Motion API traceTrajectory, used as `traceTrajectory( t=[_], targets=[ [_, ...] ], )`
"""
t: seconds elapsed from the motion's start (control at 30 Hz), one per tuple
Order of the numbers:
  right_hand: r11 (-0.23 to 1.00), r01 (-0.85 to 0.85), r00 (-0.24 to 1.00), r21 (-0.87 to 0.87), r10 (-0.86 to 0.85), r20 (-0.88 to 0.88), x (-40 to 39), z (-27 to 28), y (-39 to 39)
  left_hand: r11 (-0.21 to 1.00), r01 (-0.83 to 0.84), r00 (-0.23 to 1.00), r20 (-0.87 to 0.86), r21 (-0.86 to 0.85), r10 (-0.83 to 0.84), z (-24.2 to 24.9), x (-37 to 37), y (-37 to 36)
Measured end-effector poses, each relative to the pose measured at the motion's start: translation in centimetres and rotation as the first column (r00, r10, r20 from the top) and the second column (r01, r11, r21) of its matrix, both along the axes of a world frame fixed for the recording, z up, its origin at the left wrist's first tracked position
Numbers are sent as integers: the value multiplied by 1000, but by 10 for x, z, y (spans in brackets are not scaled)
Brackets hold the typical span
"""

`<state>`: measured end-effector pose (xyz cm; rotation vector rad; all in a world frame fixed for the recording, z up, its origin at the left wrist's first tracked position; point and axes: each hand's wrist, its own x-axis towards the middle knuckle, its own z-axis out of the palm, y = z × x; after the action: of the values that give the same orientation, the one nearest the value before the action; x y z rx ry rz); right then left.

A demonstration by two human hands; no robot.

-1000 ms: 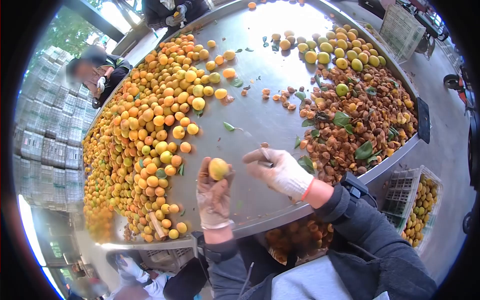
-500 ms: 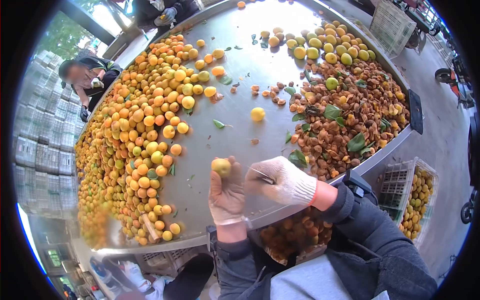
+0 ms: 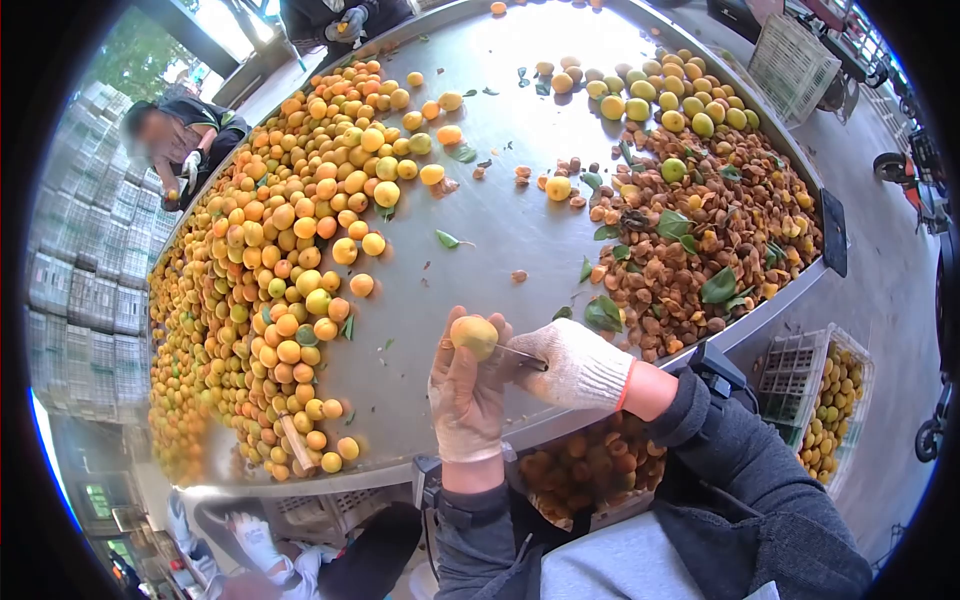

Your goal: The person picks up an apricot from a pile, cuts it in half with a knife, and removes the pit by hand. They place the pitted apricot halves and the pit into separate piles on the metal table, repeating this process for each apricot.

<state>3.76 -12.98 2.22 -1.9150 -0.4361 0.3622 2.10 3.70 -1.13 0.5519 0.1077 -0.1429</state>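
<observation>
My left hand [image 3: 468, 395], in a thin pale glove, grips a yellow apricot [image 3: 473, 338] between thumb and fingers above the near edge of the metal table [image 3: 440, 290]. Just right of it, my right hand [image 3: 570, 363] wears a white knitted glove with an orange cuff edge. Its closed fingers hold a thin metal blade [image 3: 524, 353], whose tip reaches the side of the apricot. Below my hands, a container of halved apricots [image 3: 595, 465] shows in front of my lap.
Whole apricots [image 3: 300, 240] cover the table's left side. On the right lies a heap of brown pits [image 3: 690, 240] with leaves, and yellow-green apricots [image 3: 690, 90] behind. A filled crate [image 3: 800, 370] stands at lower right. A person [image 3: 190, 140] works at far left; others are nearby.
My left hand has risen slightly and moved right with the apricot, and the blade tip now meets it. A loose yellow apricot on the table has moved away toward the pit heap's far side.
</observation>
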Motion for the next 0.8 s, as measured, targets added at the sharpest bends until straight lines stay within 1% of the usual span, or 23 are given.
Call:
traceTrajectory(
  t=[0.07,0.13,0.17,0.2,0.23,0.27,0.33,0.37,0.43,0.47,0.53,0.57,0.63,0.67,0.7,0.73,0.77,0.8],
  targets=[
    [1000,-1,1000,-8,1,-9,1,-1,1,1000,-5,1000,-18,12,5,-1,-1,-1],
    [996,-29,999,-87,26,-30,3,0,2,995,-35,997,-61,94,41,2,-2,-4],
    [996,-29,999,-87,26,-31,5,-1,2,995,-35,997,-62,93,41,6,-3,-9],
    [996,-57,996,-67,51,-78,7,-2,2,943,-102,992,-39,315,120,11,-5,-17],
    [995,-84,989,-45,77,-125,8,-2,3,839,-164,982,2,519,191,15,-7,-22],
    [996,-82,989,-46,75,-125,8,-1,4,840,-163,982,2,518,189,16,-7,-23],
    [990,-48,985,-130,25,-172,9,2,5,707,-232,973,163,668,165,16,-8,-24],
    [990,-47,985,-133,24,-171,8,2,7,709,-233,972,165,666,165,17,-6,-25],
    [988,92,996,-121,-93,-5,2,0,12,814,-257,966,170,521,197,18,-2,-27],
    [988,91,996,-122,-92,-5,0,0,13,814,-258,966,170,520,197,18,-1,-25],
    [976,106,994,-189,-97,57,-1,1,14,833,-136,990,112,537,90,17,0,-20],
    [976,103,994,-191,-94,56,0,-1,14,833,-138,990,110,535,93,20,0,-20],
    [959,126,990,-253,-105,97,2,-5,13,760,-122,991,33,638,131,28,0,-22],
    [959,127,990,-254,-106,95,5,-6,10,761,-120,991,32,638,130,26,1,-20],
    [982,-20,998,-186,9,-60,10,-6,6,723,-94,995,34,684,98,24,2,-16],
    [983,-154,970,-96,132,-203,13,-5,2,683,-69,997,35,727,64,24,3,-13],
    [984,-150,970,-97,128,-205,15,-5,0,684,-66,998,34,726,60,26,4,-11],
    [984,-175,940,21,173,-294,16,-3,-1,733,-9,1000,5,681,8,31,4,-9]
  ],
)
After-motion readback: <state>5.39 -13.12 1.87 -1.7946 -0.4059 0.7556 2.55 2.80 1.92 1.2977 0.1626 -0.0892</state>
